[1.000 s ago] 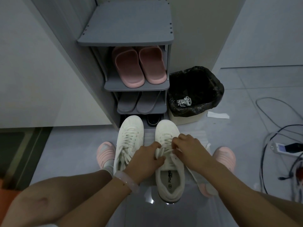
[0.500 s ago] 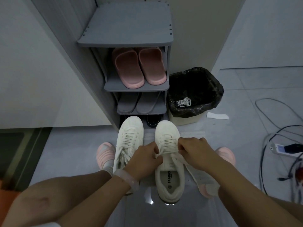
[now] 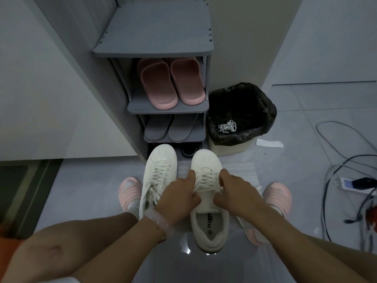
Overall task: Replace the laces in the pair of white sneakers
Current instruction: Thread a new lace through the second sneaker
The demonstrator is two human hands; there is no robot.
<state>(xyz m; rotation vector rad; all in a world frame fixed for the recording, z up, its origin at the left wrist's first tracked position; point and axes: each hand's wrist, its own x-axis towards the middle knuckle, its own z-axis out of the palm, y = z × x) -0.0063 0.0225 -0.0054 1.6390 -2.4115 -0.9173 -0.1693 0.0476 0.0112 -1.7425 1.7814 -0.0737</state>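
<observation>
Two white sneakers (image 3: 183,193) sit side by side on the floor before the grey shoe rack (image 3: 163,82). We see left hand (image 3: 179,199) and right hand (image 3: 236,193) pinching the right sneaker's laces (image 3: 205,177). Loose laces (image 3: 227,126) lie in the bin (image 3: 255,111).

Two sneakers side by side on floor — left sneaker (image 3: 158,176), right sneaker (image 3: 208,203) — shoe rack (image 3: 155,33) behind them, bin (image 3: 240,111) right of rack, power strip (image 3: 350,183) far right.

left sneaker (image 3: 160,174): white, laced, toe to rack | right sneaker (image 3: 208,201): beside it, laces (image 3: 206,178) crossed, on floor
</observation>
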